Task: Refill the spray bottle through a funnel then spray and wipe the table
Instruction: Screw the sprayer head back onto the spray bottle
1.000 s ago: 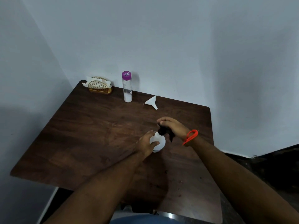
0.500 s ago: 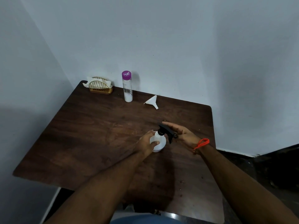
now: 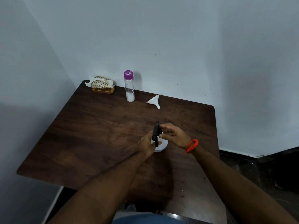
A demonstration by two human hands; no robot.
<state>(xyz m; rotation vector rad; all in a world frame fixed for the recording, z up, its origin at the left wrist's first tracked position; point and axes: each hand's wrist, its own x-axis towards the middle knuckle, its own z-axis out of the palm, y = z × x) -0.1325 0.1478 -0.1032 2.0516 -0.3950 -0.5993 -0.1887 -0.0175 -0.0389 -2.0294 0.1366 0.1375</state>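
Closest to the person, the left hand (image 3: 148, 143) is wrapped around the white spray bottle (image 3: 160, 147), holding it upright on the dark wooden table (image 3: 90, 135). The right hand (image 3: 174, 135) pinches the black trigger head (image 3: 156, 133) between thumb and fingers, an orange band (image 3: 192, 145) at its wrist. This looks like unscrewing the head so the bottle can be refilled. To do it well, the left hand should keep the body pressed down and still while the right turns at the collar rather than the nozzle, then lifts straight up so the dip tube (not visible yet) comes out cleanly.

Compared with half a second ago, the trigger head has swung round: the nozzle then pointed out to the right over an open right palm, and now it points away from the person with the fingers closed on it. The left hand's grip has not changed.

Beyond the hands, up and a little right, the white funnel (image 3: 154, 101) lies on its side. Farther, beyond the left hand, stands a clear bottle with a purple cap (image 3: 129, 85), partly filled with something white, and at the far left corner a gold wire napkin holder (image 3: 102, 85) holding tissues.
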